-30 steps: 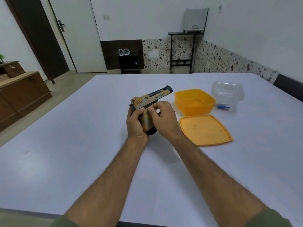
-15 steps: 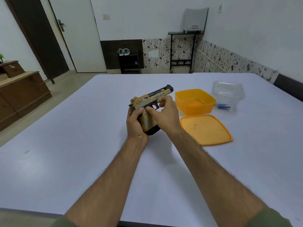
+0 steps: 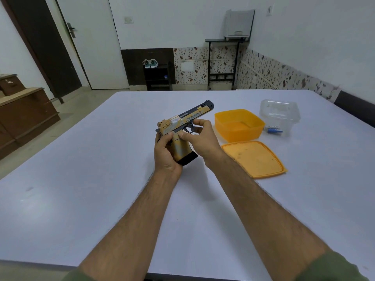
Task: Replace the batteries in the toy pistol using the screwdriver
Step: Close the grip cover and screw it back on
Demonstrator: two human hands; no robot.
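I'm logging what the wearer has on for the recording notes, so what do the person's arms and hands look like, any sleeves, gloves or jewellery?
Both forearms are bare, with visible hair. At the bottom edge of the head view, olive-green sleeves begin near the elbows: one on the left arm, one on the right arm. The left hand and right hand wear no gloves, and no rings, watch or bracelets show on the visible sides.

Head cam, wide-angle, looks fwd/down over table (image 3: 101, 199), close.
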